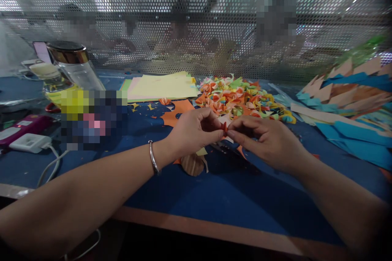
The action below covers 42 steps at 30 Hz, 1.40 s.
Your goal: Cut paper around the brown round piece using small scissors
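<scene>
My left hand (pixel 196 132) and my right hand (pixel 265 140) meet above the blue table (pixel 214 195), fingertips pinched together on a small orange paper piece (pixel 225 129). Most of that piece is hidden by my fingers. A silver bangle (pixel 154 157) circles my left wrist. Just behind my hands lies a heap of small folded paper shapes (pixel 245 98) in orange, green, yellow and white. An orange paper offcut (pixel 177 113) lies flat by my left hand. A small round wooden object (pixel 192 164) sits under my left hand.
A stack of pale yellow sheets (pixel 162 86) lies at the back. Blue and tan paper strips (pixel 349 102) pile up on the right. A glass jar with a gold lid (pixel 73 65), a white charger (pixel 30 142) with cable and a pink device (pixel 24 125) stand left. Perforated metal screen (pixel 196 16) behind.
</scene>
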Each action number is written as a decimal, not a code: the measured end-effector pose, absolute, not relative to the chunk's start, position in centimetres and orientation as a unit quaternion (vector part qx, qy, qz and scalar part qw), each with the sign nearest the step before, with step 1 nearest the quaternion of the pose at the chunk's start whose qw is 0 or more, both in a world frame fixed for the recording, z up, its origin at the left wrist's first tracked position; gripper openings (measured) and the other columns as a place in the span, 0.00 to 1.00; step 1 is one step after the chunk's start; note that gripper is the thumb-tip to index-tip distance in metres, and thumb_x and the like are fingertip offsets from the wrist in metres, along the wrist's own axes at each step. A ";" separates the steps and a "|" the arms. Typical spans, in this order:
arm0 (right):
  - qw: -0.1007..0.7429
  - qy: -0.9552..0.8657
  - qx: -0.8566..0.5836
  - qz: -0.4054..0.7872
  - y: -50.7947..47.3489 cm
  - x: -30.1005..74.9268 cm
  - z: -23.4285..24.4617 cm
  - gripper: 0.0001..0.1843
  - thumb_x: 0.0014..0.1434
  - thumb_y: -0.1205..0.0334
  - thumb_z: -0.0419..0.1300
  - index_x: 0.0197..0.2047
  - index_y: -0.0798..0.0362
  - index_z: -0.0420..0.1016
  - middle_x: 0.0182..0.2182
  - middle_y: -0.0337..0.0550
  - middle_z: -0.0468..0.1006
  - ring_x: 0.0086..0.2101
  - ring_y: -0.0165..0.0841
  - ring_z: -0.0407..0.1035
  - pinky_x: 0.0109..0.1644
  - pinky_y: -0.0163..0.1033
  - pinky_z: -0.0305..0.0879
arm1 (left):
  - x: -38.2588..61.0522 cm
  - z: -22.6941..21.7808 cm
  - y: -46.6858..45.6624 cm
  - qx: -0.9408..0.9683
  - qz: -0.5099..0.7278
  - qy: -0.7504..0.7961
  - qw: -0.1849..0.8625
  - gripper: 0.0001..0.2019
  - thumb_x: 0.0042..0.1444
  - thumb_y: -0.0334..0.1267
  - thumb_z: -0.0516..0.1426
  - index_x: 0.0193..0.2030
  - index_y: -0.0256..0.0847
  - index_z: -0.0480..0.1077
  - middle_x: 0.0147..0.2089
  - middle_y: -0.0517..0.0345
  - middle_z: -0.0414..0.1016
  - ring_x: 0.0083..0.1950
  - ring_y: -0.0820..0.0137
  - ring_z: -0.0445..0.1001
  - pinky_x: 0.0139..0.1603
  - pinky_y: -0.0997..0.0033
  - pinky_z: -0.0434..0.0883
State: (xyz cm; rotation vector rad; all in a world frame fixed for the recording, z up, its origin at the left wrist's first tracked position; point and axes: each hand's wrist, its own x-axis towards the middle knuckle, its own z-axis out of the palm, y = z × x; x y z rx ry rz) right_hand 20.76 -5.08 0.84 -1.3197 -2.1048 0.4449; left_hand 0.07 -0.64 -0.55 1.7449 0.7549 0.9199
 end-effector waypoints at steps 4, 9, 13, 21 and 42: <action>0.308 -0.795 -0.497 0.160 -5.2 20.6 1.0 0.12 0.66 0.54 0.58 0.32 0.49 0.74 0.24 0.38 0.73 0.25 0.32 0.65 0.30 0.38 0.61 | 0.0 -0.4 -1.0 0.746 0.387 0.302 0.449 0.07 0.51 0.35 0.64 0.32 0.40 0.68 0.32 0.59 0.76 0.32 0.75 0.74 0.35 0.74 0.73; 0.312 -0.792 -0.501 0.154 -5.3 20.4 1.2 0.11 0.63 0.56 0.58 0.30 0.49 0.73 0.22 0.37 0.72 0.23 0.31 0.65 0.29 0.38 0.60 | 0.0 0.0 -1.6 0.770 0.380 0.308 0.409 0.08 0.51 0.35 0.65 0.33 0.40 0.69 0.34 0.58 0.77 0.34 0.74 0.75 0.37 0.73 0.74; 0.313 -0.791 -0.505 0.144 -5.3 20.3 1.1 0.09 0.61 0.59 0.58 0.29 0.49 0.72 0.21 0.36 0.71 0.22 0.30 0.64 0.28 0.37 0.60 | 0.1 0.2 -1.8 0.776 0.381 0.280 0.417 0.08 0.51 0.34 0.64 0.34 0.40 0.68 0.34 0.59 0.76 0.35 0.73 0.75 0.38 0.72 0.75; 0.339 -0.791 -0.498 0.106 -5.2 20.4 0.9 0.09 0.59 0.59 0.57 0.28 0.49 0.71 0.21 0.36 0.71 0.22 0.29 0.64 0.27 0.35 0.59 | 0.2 -0.7 -1.2 0.703 0.391 0.249 0.540 0.16 0.50 0.41 0.69 0.38 0.40 0.67 0.36 0.58 0.75 0.35 0.73 0.75 0.39 0.70 0.75; 0.343 -0.801 -0.470 0.138 -5.3 20.2 0.7 0.09 0.62 0.60 0.59 0.30 0.50 0.73 0.19 0.35 0.70 0.20 0.28 0.64 0.25 0.35 0.59 | 0.7 -1.0 -1.4 0.722 0.425 0.291 0.463 0.10 0.51 0.34 0.63 0.37 0.42 0.65 0.33 0.61 0.73 0.33 0.76 0.74 0.36 0.73 0.74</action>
